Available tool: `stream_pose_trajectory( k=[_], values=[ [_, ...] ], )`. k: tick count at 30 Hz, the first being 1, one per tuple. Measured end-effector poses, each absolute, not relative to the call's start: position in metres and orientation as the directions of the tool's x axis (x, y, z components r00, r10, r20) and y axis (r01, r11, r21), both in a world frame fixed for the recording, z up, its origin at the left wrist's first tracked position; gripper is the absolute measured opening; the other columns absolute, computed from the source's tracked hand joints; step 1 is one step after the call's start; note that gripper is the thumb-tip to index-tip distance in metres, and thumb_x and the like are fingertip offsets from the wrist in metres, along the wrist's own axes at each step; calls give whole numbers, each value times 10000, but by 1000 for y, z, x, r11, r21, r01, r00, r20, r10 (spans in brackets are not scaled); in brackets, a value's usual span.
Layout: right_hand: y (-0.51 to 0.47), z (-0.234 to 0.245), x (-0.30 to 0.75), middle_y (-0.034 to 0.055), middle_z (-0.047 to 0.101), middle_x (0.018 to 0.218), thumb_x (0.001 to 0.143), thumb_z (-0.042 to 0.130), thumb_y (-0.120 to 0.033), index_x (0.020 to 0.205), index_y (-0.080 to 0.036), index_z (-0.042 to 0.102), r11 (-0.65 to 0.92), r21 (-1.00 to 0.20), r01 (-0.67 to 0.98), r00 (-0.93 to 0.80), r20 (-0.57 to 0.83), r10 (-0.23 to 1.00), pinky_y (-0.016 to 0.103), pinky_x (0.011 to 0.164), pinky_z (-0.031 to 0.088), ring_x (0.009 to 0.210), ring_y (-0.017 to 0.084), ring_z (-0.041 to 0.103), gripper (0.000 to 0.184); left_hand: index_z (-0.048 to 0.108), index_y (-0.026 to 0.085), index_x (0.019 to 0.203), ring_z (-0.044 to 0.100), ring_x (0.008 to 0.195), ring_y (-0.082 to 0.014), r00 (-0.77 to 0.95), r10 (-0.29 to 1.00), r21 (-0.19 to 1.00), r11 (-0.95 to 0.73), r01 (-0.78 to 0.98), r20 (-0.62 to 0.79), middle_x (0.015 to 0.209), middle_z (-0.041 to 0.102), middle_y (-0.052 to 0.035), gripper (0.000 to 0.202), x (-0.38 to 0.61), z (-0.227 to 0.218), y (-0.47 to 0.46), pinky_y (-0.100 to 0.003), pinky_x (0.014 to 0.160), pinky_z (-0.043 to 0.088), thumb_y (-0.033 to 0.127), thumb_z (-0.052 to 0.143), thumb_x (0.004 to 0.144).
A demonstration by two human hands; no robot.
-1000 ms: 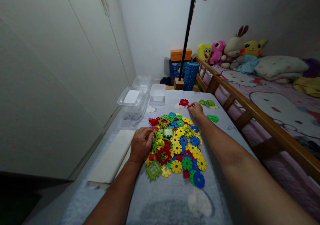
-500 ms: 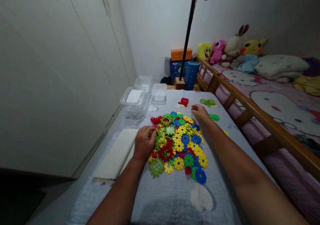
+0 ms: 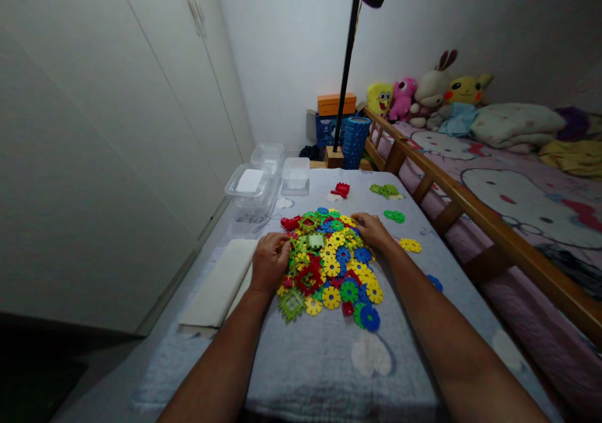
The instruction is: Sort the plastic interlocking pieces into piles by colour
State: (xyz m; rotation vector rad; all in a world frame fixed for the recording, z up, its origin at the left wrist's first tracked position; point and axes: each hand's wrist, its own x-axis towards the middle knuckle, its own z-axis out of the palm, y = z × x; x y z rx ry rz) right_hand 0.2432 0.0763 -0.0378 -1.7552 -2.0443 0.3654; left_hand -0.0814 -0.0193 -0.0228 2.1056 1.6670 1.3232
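A heap of plastic interlocking pieces (image 3: 331, 267) lies on the table: yellow, blue and green notched discs, with red and lime-green square ones. My left hand (image 3: 271, 261) rests against the heap's left edge, fingers curled in beside the thumb; whatever they hold, if anything, is hidden. At the far right edge of the heap is my right hand (image 3: 372, 230), its fingers extended and touching yellow and blue discs. Apart from the heap lie small groups: red pieces (image 3: 341, 190), lime-green pieces (image 3: 384, 190), green discs (image 3: 394, 216), yellow discs (image 3: 411, 245) and blue discs (image 3: 435, 282).
Clear plastic boxes (image 3: 296, 175) stand at the table's far left. Folded cream sheets (image 3: 219, 285) lie left of my left hand. A wooden bed rail (image 3: 437, 175) runs along the right side. Behind the table rise a black pole (image 3: 345, 72) and a blue roller (image 3: 356, 144).
My right hand has moved left and nearer, from beside the red group onto the heap's far right edge. My left hand stays at the heap's left side. The view has shifted slightly.
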Motion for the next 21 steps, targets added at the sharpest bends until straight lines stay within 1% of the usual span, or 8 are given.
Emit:
stream_pose_trajectory(
  k=[3,6,11,13,17,21],
  values=[
    [80,-38,242,83,751,1168,859,582,-166,1060,-211,757,208,-469,858,-145,167,975,369,1024,441,1092,227,653,271,676,224,893,638,916,-236,-11,854,602,-358,714,520,919,709,-58,148,-81,-22,-19,-379,857,492,273,537,901],
    [79,-36,238,93,760,1083,874,553,-180,983,-191,756,202,-479,854,-115,206,972,336,967,451,1019,215,660,231,677,223,891,636,910,-234,-14,859,611,-352,709,511,916,707,-57,149,-80,-22,-19,-377,852,494,274,537,900],
    [70,-21,246,118,741,948,881,481,-233,870,-162,724,136,-515,846,40,315,948,312,849,454,913,222,641,254,678,221,886,633,908,-230,-11,861,619,-356,700,508,912,703,-57,146,-80,-23,-18,-366,830,498,271,541,896],
    [62,-11,264,106,731,892,866,478,-267,836,-169,713,94,-539,837,110,334,936,309,796,447,856,219,630,256,676,220,889,631,908,-230,-10,867,628,-353,693,498,916,701,-58,145,-80,-24,-18,-358,806,504,279,544,896],
    [35,0,317,55,704,766,820,488,-310,781,-193,693,6,-582,813,193,280,940,296,685,412,738,200,603,238,678,220,905,632,916,-231,-14,876,639,-341,689,482,936,700,-62,154,-81,-25,-18,-355,791,516,294,542,900],
    [8,-7,361,58,702,763,762,533,-318,793,-187,690,-140,-631,763,336,203,920,298,640,412,701,199,611,207,682,218,893,638,920,-237,-11,872,631,-345,694,489,936,705,-66,159,-81,-23,-18,-375,829,520,294,542,893]
  ],
)
